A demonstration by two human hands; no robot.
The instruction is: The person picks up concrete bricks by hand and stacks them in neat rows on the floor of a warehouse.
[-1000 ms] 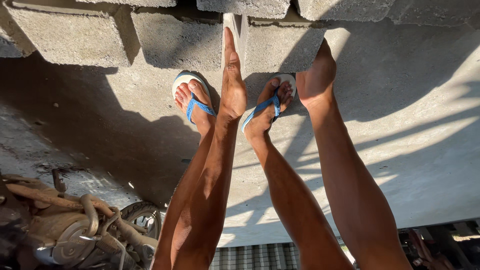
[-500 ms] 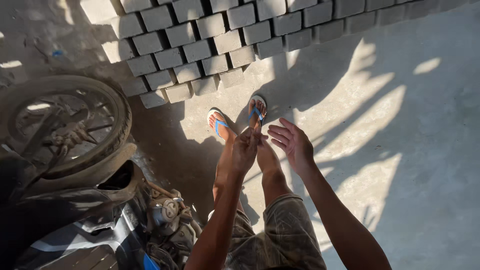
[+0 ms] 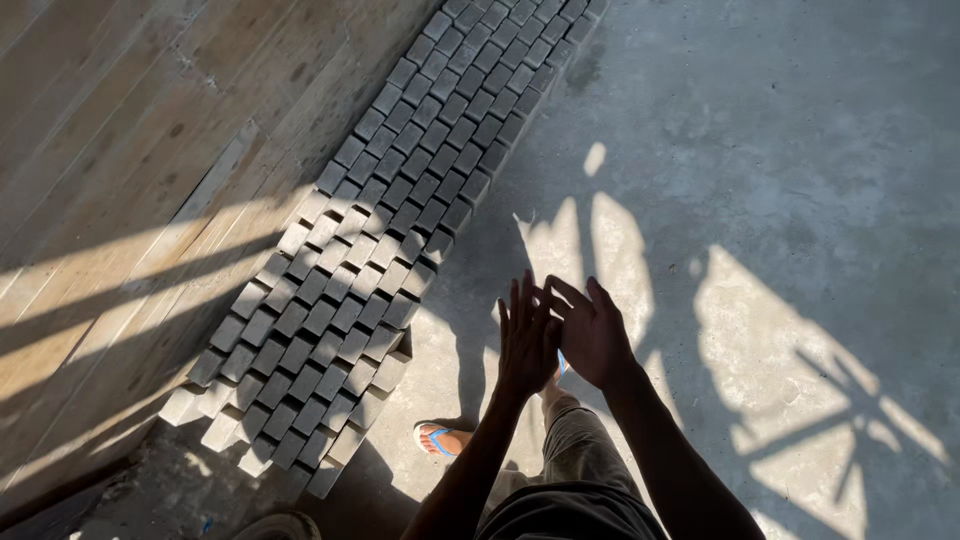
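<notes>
Both hands, the left hand and the right hand, are now raised with fingers spread, touching each other and holding nothing. Compared with before, the grey brick stack lies farther away, left on the concrete floor, and the motorcycle is gone from view.

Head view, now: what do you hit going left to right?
Wooden wall → stacked grey blocks → left hand → right hand → sunlit concrete floor.

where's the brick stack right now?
Head view: the stack of grey bricks runs along the wooden wall on the left, ending just left of the sandalled foot and raised left hand.
</notes>
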